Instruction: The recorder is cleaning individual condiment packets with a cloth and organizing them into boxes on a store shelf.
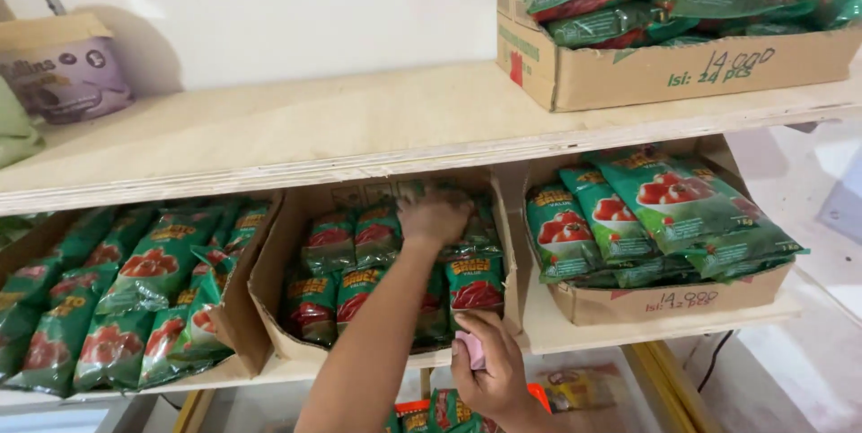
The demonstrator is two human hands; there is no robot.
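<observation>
My left hand (435,216) reaches deep into the middle cardboard box (269,280) on the lower shelf. Its fingers curl over the top of a green packet (473,228) in the back row. The box holds several green packets with red pictures (474,288), standing in rows. My right hand (492,377) is lower, at the box's front right corner, with its fingers closed on a small pink object (470,349). What the pink object is cannot be made out.
Open boxes of the same green packets stand to the left (135,289) and right (664,303) on this wooden shelf, and another (682,69) on the upper shelf (296,128). A lilac tub (63,69) sits at the top left. More packets (440,411) lie below.
</observation>
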